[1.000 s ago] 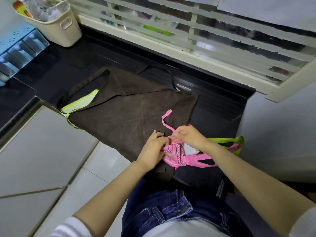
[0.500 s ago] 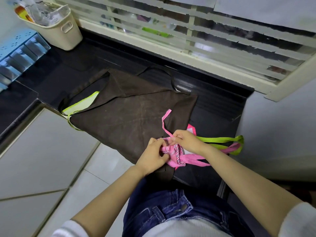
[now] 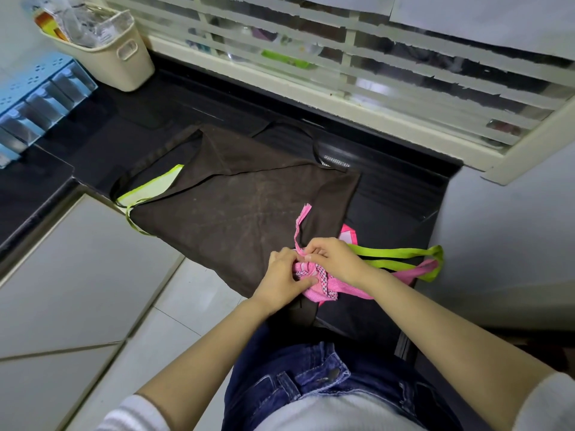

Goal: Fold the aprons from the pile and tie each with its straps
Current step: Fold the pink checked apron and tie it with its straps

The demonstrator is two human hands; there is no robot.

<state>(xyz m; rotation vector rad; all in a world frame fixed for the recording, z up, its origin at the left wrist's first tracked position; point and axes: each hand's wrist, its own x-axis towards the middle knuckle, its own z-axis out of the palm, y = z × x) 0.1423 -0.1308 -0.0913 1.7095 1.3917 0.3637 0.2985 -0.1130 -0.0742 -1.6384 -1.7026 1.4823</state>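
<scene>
Pinching the pink strap (image 3: 301, 225), the right hand (image 3: 336, 259) hides part of the pink apron (image 3: 317, 289); the left hand (image 3: 280, 281) grips it too, fingertips hidden.

No legible text, label, brand or number on anything visible

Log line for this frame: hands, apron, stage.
stage: tying straps | left hand: grips pink apron | right hand: pinches pink strap | brown apron: lies spread out

Matt brown cloth apron (image 3: 236, 213), woven pink strap (image 3: 300, 227), glossy black counter (image 3: 124, 119), cream plastic bin (image 3: 124, 60).
</scene>
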